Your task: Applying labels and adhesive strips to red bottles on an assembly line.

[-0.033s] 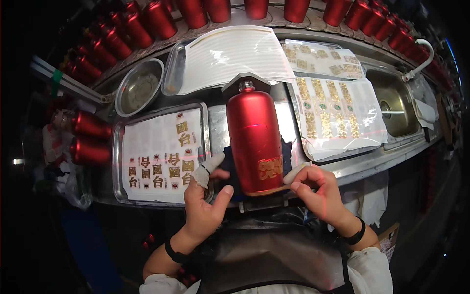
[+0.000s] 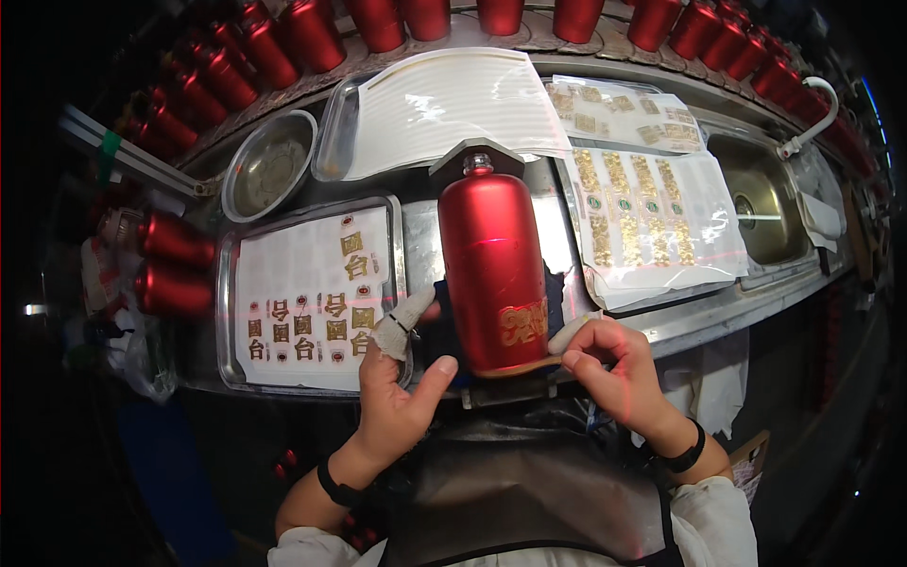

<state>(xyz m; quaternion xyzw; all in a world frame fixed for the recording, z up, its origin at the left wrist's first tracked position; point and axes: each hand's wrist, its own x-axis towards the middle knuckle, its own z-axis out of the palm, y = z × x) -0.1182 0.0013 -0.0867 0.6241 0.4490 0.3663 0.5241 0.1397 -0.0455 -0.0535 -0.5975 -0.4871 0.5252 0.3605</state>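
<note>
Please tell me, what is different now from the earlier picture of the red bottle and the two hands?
Nothing has visibly changed. The red bottle lies in the same place on the bench, the left hand is beside its base, and the right hand pinches at its lower edge as before.

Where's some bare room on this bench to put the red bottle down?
Bare steel strip between the sticker tray and the red bottle; the empty round bowl too. Right of the bottle, label sheets crowd to the sink.

A steel counter carries everything. Around the red bottle lying on it: a decal tray left, a round bowl upper left, label sheets right, a sink beyond.
</note>
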